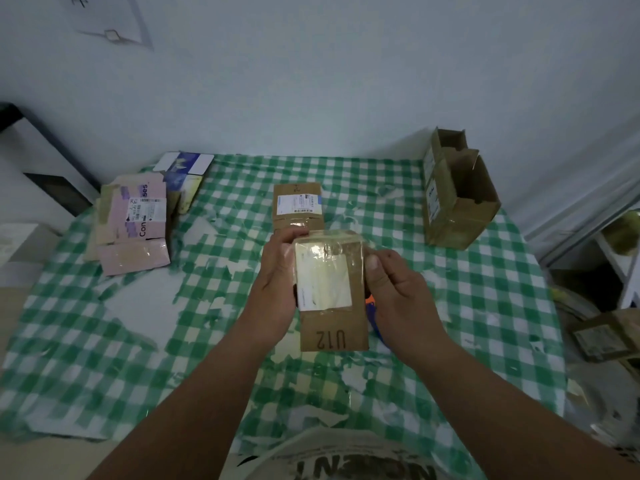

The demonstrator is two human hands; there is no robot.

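Several flattened pink cartons [133,223] lay stacked at the far left corner of the bench [45,403], with a blue-and-white carton [183,168] just behind them. A green-checked cloth [478,306] covered the bench, worn to white in patches.

Left hand [277,282] gripped the left side of a small taped cardboard parcel [330,292], fingers curled over its top edge. The parcel was held above the middle of the bench between both hands, label face up, with "U12" printed upside down on its near end. Just beyond it, a second brown parcel [298,202] with a printed label lay flat on the cloth.

Right hand [398,292] held the parcel's right side, thumb pressed along the edge, other fingers hidden behind. An orange-and-blue item [371,310] showed between that hand and the parcel; kind not discernible.

At far right an open cardboard box [457,202] stood upright, flaps up, well apart from the hands.
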